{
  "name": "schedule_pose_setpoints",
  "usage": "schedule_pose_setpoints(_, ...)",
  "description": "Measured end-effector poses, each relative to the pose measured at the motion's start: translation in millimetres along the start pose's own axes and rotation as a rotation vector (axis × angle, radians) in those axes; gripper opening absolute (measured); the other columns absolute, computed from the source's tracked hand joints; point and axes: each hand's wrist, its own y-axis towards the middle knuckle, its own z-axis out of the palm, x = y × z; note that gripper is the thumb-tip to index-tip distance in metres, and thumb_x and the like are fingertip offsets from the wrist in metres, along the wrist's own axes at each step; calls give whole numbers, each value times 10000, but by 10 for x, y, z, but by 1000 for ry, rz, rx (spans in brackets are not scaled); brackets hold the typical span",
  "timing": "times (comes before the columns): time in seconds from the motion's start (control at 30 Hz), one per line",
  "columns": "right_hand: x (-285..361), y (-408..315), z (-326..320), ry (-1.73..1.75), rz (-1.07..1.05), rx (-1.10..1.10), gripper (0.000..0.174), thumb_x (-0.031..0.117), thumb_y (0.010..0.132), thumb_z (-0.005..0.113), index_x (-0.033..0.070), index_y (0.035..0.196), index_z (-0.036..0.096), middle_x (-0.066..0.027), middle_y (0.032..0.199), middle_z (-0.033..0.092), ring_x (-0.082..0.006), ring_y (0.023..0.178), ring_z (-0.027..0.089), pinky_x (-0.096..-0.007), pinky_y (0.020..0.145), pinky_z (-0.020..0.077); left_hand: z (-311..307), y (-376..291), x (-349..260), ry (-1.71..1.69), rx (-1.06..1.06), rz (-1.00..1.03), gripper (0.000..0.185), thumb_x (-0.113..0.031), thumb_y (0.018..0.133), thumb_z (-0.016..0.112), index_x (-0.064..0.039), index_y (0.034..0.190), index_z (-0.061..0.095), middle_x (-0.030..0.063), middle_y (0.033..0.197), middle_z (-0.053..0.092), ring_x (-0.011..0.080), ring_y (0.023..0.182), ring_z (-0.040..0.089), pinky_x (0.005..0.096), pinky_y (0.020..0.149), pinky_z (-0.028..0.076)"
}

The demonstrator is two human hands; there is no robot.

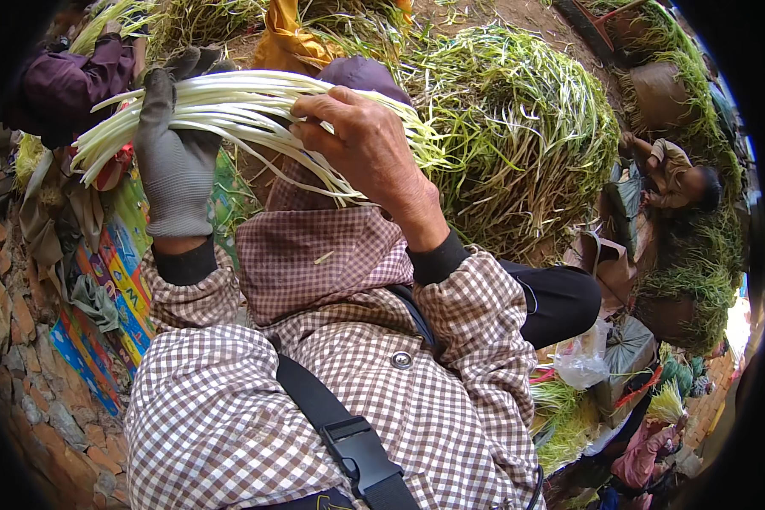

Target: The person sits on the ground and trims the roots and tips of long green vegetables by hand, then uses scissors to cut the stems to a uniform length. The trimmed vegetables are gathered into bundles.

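A bundle of long, pale leafy-vegetable stalks (242,95) lies crosswise before my chest, its white ends at the left and yellow-green tips at the right. My left hand (175,153), in a grey knit work glove with a darker coated part, is closed around the white end, thumb over the stalks. Bare, my right hand (363,143) is at the middle of the bundle with its fingers curled and fingertips against the stalks. Whether it grips any of them is hidden. Several stalks droop below the rest. Beneath the bundle, a brown checked cloth (319,255) covers my lap.
A big heap of green-and-straw stalks (523,127) rises at the right front. At far left sits a person in a purple top (76,83); another person (676,172) is at the right. A colourful printed mat (118,280) lies beside broken bricks and stones (44,382).
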Motion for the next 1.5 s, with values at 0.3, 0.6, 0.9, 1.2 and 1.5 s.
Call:
schedule_pose_setpoints(0.3, 97, -55, -58, -70, -160, -168, 248, 216, 785, 719, 65, 967, 642, -76, 872, 660, -223, 725, 642, -328, 638, 506, -72, 30, 28, -38, 11, -8, 442, -315, 935, 560, 34, 1204, 513, 156, 1160, 593, 257, 1031, 614, 380, 874, 550)
schedule_pose_setpoints(0.6, 388, 80, -253, 105, -85, -12, 104, 101, 829, 630, 28, 891, 590, -93, 750, 604, -243, 640, 609, -337, 582, 469, -88, -66, 37, 321, 148, 113, 349, -205, 989, 476, 41, 1235, 499, 105, 1200, 582, 152, 1091, 572, 289, 964, 476)
schedule_pose_setpoints(0.9, 366, 320, -733, 1139, -104, -410, 183, 153, 924, 569, -19, 973, 611, -145, 844, 683, -161, 617, 654, -259, 485, 534, -149, -20, 27, 139, 97, 97, 409, -298, 983, 476, 27, 1225, 526, 127, 1141, 619, 210, 1035, 613, 347, 951, 496)
schedule_pose_setpoints(1.2, 243, -396, -139, -22, 216, 278, 716, 296, 766, 743, 51, 1357, 422, -210, 1080, 637, -328, 890, 649, -409, 764, 526, 140, 20, -72, -601, 394, -133, 350, -256, 982, 451, 25, 1157, 564, 170, 1117, 618, 272, 1060, 599, 459, 960, 481)
schedule_pose_setpoints(1.5, -666, -1828, -1436, -526, 1001, 394, 883, 271, 727, 755, 21, 1435, 291, -276, 1292, 506, -343, 1182, 533, -406, 992, 433, -301, 468, 83, -625, 381, -260, 275, -214, 946, 482, 3, 1063, 605, 164, 1044, 646, 251, 978, 612, 405, 841, 520)
